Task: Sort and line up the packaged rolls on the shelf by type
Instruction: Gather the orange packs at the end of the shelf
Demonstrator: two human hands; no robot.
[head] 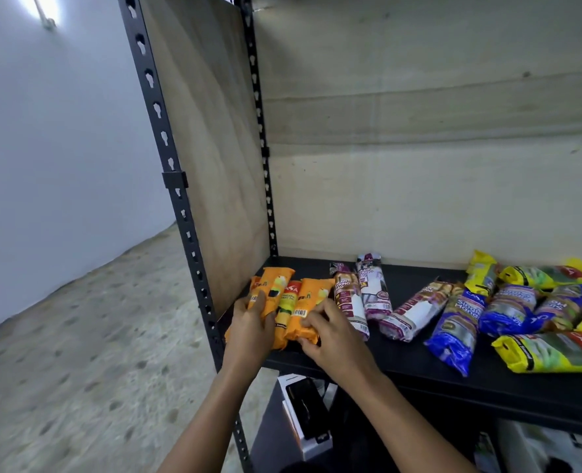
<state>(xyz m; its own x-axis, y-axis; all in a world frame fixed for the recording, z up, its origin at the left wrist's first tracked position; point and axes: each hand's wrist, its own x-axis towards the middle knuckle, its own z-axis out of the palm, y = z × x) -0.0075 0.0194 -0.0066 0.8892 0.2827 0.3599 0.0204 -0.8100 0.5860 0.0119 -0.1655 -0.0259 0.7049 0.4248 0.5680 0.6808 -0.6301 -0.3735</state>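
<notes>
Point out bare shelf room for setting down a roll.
Front edge of the shelf, between the right hand and the blue rolls; back strip between the purple rolls and yellow rolls. The right end is crowded.

"CASA" stands in white on the red patch of one orange roll (290,289); the neighbouring orange roll (311,291) bears a barcode (299,313). Two purple rolls (345,295) read "DRAW STRING BAG", and the rear purple roll (371,285) adds "15". A blue roll (460,322) shows "CASA" above "Singlet Handle". A yellow pack (552,353) carries "CASA" upside down.
</notes>
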